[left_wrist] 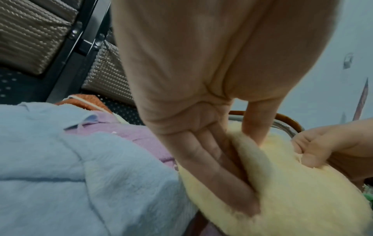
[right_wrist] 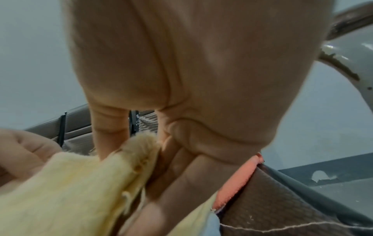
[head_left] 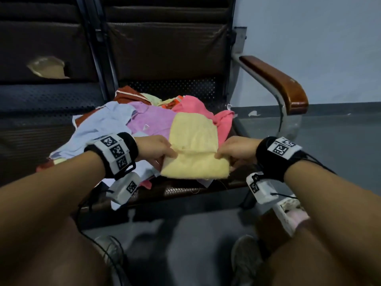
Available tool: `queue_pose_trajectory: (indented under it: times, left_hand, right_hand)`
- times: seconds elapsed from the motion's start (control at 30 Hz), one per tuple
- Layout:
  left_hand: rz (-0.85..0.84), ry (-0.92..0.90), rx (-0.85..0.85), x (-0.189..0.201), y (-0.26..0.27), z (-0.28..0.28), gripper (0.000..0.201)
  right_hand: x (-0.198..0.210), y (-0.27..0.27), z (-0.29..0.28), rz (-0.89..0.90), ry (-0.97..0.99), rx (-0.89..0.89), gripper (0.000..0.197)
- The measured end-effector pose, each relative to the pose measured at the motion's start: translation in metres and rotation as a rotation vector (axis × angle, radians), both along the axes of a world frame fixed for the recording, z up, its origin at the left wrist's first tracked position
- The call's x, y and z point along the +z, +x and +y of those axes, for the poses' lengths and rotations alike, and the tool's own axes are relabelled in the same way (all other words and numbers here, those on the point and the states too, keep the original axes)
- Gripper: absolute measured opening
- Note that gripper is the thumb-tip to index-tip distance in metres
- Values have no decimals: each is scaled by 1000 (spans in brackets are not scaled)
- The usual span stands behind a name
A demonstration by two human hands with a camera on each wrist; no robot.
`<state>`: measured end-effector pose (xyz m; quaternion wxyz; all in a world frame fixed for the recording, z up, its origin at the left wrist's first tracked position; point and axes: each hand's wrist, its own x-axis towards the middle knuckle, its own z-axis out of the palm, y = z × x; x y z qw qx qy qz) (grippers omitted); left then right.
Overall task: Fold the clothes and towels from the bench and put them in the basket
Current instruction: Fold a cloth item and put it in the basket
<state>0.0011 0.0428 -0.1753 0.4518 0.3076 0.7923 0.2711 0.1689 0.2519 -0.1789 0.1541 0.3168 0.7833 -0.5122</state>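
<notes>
A pale yellow towel lies partly folded on top of the clothes pile on the bench seat. My left hand pinches its left edge, thumb on top and fingers underneath the yellow towel. My right hand pinches the right edge of the yellow towel, thumb above and fingers below. The pile holds a light blue garment, a lilac towel, a pink towel and a rust-coloured piece. The basket is not clearly in view.
The bench has a dark perforated seat and padded backrest. A wooden armrest on a metal frame curves at the right. A grey wall and floor lie beyond. My knees and shoes are below the seat's front edge.
</notes>
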Motion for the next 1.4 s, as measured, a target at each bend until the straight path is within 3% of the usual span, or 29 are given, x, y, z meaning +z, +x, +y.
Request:
queue_pose_trajectory:
  times: [0.13, 0.27, 0.37, 0.4, 0.47, 0.57, 0.7, 0.8, 0.87, 0.9, 0.93, 1.0, 1.07, 1.13, 1.23, 1.33, 1.4]
  left_hand:
    - [143, 133, 115, -15, -18, 22, 34]
    - [329, 331, 327, -32, -40, 48, 30]
    - [441, 351, 369, -38, -55, 69, 32]
    - [483, 351, 375, -38, -60, 77, 32]
    - [549, 346, 386, -40, -70, 92, 34]
    - [590, 309, 425, -45, -80, 105, 31]
    - [547, 284, 478, -53, -85, 105, 30]
    - [545, 417, 573, -48, -74, 89, 29]
    - [571, 523, 407, -42, -60, 72, 19]
    - [536, 528, 268, -41, -53, 61, 19]
    - [505, 482, 116, -42, -45, 50, 27]
    - [555, 306, -175, -50, -32, 31, 63]
    - [680, 188, -324, -63, -28, 26, 84]
    - [788, 208, -286, -69, -25, 27, 75]
    - [904, 313, -101, -64, -24, 32, 39]
    - [860, 384, -55, -54, -15, 32, 20]
    - [802, 444, -72, -48, -12, 30, 11]
  right_hand:
    - [-5, -16, 11, 142, 44, -108, 20]
    - [-17, -46, 28, 324, 83, -332, 12]
    - [-23, -69, 38, 359, 145, -424, 36]
    - [-25, -76, 41, 362, 175, -422, 35]
    - [-28, -89, 47, 377, 227, -430, 13]
    - [-35, -102, 56, 377, 304, -467, 5]
    - [-38, -98, 54, 387, 471, -364, 48]
    - [-34, -78, 39, 460, 604, -115, 35]
    - [-36, -59, 31, 440, 568, 75, 27]
    - [-40, -50, 27, 402, 555, 166, 32]
    - [-45, -41, 24, 351, 569, 255, 44]
    - [-59, -28, 19, 254, 687, 416, 70]
    - [-70, -26, 20, 209, 791, 491, 80]
    - [-71, -26, 21, 221, 827, 460, 77]
    - [-67, -26, 20, 255, 822, 366, 74]
    - [-62, -23, 16, 294, 806, 330, 74]
    - [-60, -20, 15, 317, 827, 320, 58]
